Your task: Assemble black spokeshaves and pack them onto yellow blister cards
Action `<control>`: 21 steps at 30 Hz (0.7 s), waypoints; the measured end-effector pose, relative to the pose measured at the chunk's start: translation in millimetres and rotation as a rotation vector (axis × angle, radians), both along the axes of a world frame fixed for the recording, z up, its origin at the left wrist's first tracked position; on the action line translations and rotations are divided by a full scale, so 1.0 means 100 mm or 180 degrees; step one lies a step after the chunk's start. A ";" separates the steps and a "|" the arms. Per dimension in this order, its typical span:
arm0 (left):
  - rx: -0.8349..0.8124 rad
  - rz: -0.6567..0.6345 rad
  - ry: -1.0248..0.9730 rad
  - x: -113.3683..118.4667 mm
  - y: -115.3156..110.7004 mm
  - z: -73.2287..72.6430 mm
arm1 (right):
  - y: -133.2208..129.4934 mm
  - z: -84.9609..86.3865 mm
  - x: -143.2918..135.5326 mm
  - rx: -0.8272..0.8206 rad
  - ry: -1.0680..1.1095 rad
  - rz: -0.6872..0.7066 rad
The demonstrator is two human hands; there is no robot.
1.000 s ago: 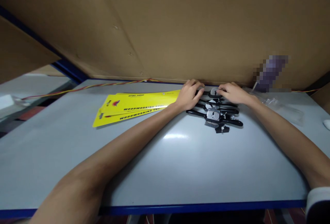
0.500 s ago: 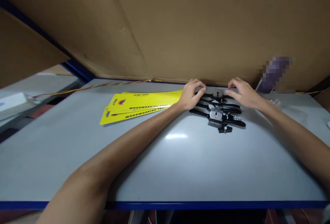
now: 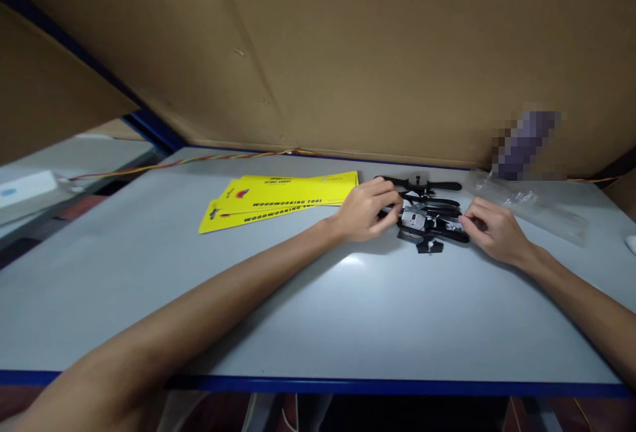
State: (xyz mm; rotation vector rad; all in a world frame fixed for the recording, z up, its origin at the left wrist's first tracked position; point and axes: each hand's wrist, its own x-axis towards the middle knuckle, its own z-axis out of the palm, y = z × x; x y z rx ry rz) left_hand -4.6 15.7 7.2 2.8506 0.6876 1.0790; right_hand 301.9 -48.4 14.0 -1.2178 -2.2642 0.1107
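Yellow cards [image 3: 283, 197] — "WOODWORKING TOOL" — beside left hand [image 3: 365, 210].

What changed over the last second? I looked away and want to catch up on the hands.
Both hands came back from the far tool toward the person. The left hand and right hand now grip the ends of the nearest black spokeshave. One spokeshave lies apart by the cardboard wall. The yellow cards and plastic bags stayed put.

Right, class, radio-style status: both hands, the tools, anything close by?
Left hand gripping left handles of the black spokeshaves. Right hand touching their right ends. Yellow cards lie left, clear plastic bags right, on the table.
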 end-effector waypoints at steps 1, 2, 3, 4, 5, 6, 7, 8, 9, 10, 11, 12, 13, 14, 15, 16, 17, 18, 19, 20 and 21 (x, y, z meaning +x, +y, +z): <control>-0.0082 0.0018 0.0094 -0.02 -0.08 -0.02 | -0.02 0.01 -0.02 0.0097 -0.0059 0.0065; -0.0177 0.0040 0.0200 -0.04 -0.16 -0.04 | -0.05 0.02 -0.05 0.0199 -0.0149 0.0125; -0.0266 0.0056 0.0322 -0.05 -0.23 -0.06 | -0.09 0.03 -0.08 0.0295 -0.0257 0.0161; -0.0350 0.0063 0.0448 -0.06 -0.29 -0.08 | -0.12 0.05 -0.12 0.0372 -0.0365 0.0172; -0.0442 0.0071 0.0547 -0.06 -0.34 -0.09 | -0.16 0.06 -0.17 0.0418 -0.0468 0.0169; -0.0535 0.0071 0.0612 -0.05 -0.38 -0.09 | -0.20 0.07 -0.21 0.0437 -0.0558 0.0165; -0.0626 0.0065 0.0642 -0.04 -0.40 -0.09 | -0.23 0.07 -0.26 0.0448 -0.0639 0.0166; -0.0708 0.0061 0.0637 -0.03 -0.42 -0.09 | -0.27 0.07 -0.30 0.0459 -0.0717 0.0182; -0.0774 0.0055 0.0616 -0.02 -0.43 -0.09 | -0.29 0.07 -0.33 0.0477 -0.0790 0.0213; -0.0825 0.0046 0.0598 0.00 -0.44 -0.09 | -0.31 0.06 -0.37 0.0507 -0.0856 0.0265; -0.0859 0.0038 0.0592 0.01 -0.44 -0.09 | -0.33 0.04 -0.39 0.0537 -0.0908 0.0322; -0.0880 0.0038 0.0596 0.01 -0.44 -0.08 | -0.34 0.03 -0.41 0.0557 -0.0939 0.0373; -0.0893 0.0054 0.0613 0.02 -0.44 -0.08 | -0.34 0.01 -0.42 0.0561 -0.0948 0.0419; -0.0888 0.0080 0.0651 0.03 -0.44 -0.07 | -0.35 -0.01 -0.42 0.0564 -0.0934 0.0457; -0.0865 0.0120 0.0709 0.03 -0.44 -0.07 | -0.35 -0.02 -0.43 0.0573 -0.0914 0.0478; -0.0830 0.0182 0.0778 0.04 -0.45 -0.07 | -0.35 -0.03 -0.43 0.0591 -0.0897 0.0486; -0.0787 0.0257 0.0854 0.05 -0.45 -0.07 | -0.34 -0.03 -0.43 0.0623 -0.0890 0.0499; -0.0751 0.0342 0.0924 0.06 -0.45 -0.08 | -0.34 -0.02 -0.43 0.0676 -0.0886 0.0531; -0.0726 0.0424 0.0976 0.07 -0.44 -0.08 | -0.34 -0.01 -0.43 0.0752 -0.0875 0.0573; -0.0712 0.0493 0.0999 0.08 -0.44 -0.09 | -0.34 0.01 -0.44 0.0844 -0.0842 0.0617; -0.0708 0.0541 0.0995 0.08 -0.44 -0.10 | -0.34 0.03 -0.44 0.0937 -0.0781 0.0654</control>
